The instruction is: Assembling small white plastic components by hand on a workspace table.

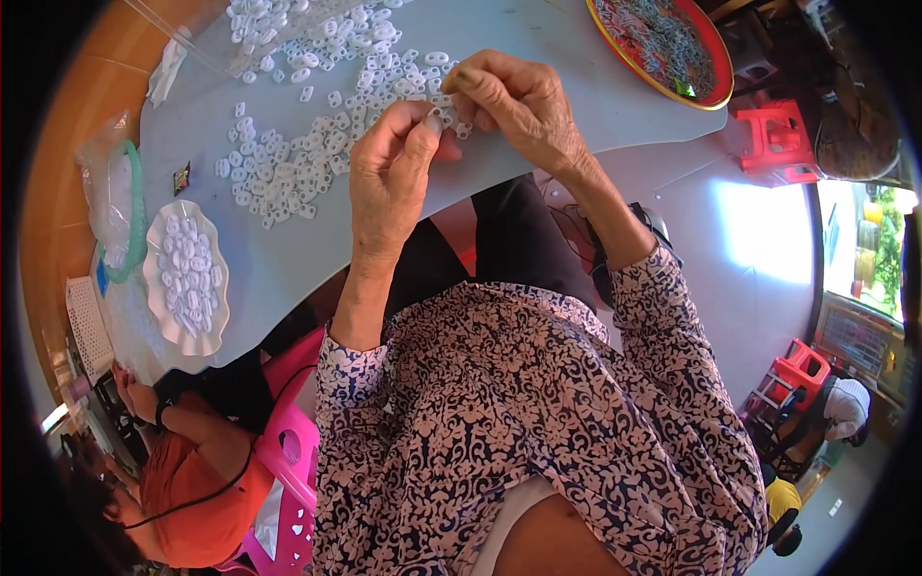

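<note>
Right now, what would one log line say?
left hand: pinched, hold unclear; right hand: pinched, close by; table: white pieces, wavy dish, red tray

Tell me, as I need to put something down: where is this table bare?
The grey table shows bare between the right hand and the red-rimmed tray, and between the scalloped dish, the scattered white pieces and its near edge. It is crowded beyond the left hand, where the pieces spread.

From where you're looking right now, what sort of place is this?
Probably a small, informal workshop, perhaps in a home: the grey table is strewn with small white pieces, a red tray holds a heap of small greyish parts, and a red plastic stool stands nearby.
</note>
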Motion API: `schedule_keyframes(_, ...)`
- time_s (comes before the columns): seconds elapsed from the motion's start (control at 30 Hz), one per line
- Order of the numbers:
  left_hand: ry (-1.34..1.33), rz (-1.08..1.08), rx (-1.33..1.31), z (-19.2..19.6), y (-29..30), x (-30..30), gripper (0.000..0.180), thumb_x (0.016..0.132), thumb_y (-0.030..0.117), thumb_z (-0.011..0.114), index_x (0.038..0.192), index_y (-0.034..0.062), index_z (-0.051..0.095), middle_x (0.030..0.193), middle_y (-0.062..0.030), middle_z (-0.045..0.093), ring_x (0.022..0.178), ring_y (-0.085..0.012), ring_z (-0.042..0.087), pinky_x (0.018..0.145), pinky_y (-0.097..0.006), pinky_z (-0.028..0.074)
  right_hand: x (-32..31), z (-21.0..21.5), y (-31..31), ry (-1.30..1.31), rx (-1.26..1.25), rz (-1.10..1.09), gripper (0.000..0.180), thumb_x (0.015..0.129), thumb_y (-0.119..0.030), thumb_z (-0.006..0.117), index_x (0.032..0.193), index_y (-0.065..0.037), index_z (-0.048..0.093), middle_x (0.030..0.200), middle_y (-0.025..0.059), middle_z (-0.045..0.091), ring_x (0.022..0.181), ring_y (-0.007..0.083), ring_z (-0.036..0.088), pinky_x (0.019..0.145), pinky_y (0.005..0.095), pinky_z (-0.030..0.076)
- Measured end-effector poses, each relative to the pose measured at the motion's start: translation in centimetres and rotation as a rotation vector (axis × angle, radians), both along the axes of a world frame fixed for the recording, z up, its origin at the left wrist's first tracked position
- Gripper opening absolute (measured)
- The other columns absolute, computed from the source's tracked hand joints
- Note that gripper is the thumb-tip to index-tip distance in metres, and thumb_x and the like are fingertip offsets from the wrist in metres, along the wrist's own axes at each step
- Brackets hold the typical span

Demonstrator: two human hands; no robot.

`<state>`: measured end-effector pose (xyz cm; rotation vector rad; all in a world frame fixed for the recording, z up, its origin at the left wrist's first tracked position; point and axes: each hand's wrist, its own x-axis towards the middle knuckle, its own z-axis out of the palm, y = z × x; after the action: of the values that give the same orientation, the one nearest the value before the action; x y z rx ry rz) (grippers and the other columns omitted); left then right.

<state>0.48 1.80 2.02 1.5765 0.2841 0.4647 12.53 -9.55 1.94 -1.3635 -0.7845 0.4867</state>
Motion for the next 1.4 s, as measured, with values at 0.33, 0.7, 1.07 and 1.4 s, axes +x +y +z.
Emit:
schedule_keyframes(0.33,-0.09,-0.06,-0.139,-0.1,0.1,0.2,0.016,0.092,0.014,0.055,0.092,-0.0012,0.06,0.077,-0.0028,0.062,0.071,-0.0076,0.058,0.066,-0.02,0.045,0.0,-0.6,0.1,-0.079,-0.007,0.054,0.022,0.088,-0.021,0.064,0.089,0.001,0.065,0.064,0.0003,0.06,0.058,0.0046,0.052,0.051,0.0213,0.043)
schedule_keyframes(0.7,-0.123,0.005,-0.062,-0.3,-0.2,0.8,0.017,0.092,0.013,0.053,0.092,-0.0017,0.06,0.077,-0.0033,0.062,0.071,-0.0064,0.055,0.065,-0.021,0.044,-0.6,0.4,-0.3,-0.014,0.046,0.081,0.018,0.091,-0.016,0.06,0.09,0.002,0.062,0.072,0.0011,0.06,0.065,0.0057,0.053,0.059,0.0201,0.046)
schedule_keyframes(1.07,-0.003,0.243,1.115,1.3,3.3,6.1,0.015,0.08,0.002,0.056,0.094,0.0036,0.062,0.08,-0.0147,0.06,0.083,-0.0335,0.053,0.074,-0.041,0.044,0.7,0.5,0.2,0.226,0.127,-0.201,0.016,0.091,-0.014,0.059,0.091,0.002,0.061,0.075,0.0042,0.064,0.062,0.007,0.054,0.057,0.0209,0.045)
schedule_keyframes(1.4,0.168,0.044,1.192,-0.5,4.7,8.9,0.014,0.068,-0.002,0.063,0.079,0.0024,0.055,0.08,-0.0149,0.054,0.084,-0.0334,0.047,0.077,-0.043,0.041,1.6,0.3,0.0,0.209,0.111,-0.148,0.018,0.09,-0.013,0.06,0.09,0.005,0.061,0.07,0.0014,0.058,0.06,0.0052,0.049,0.055,0.0201,0.042)
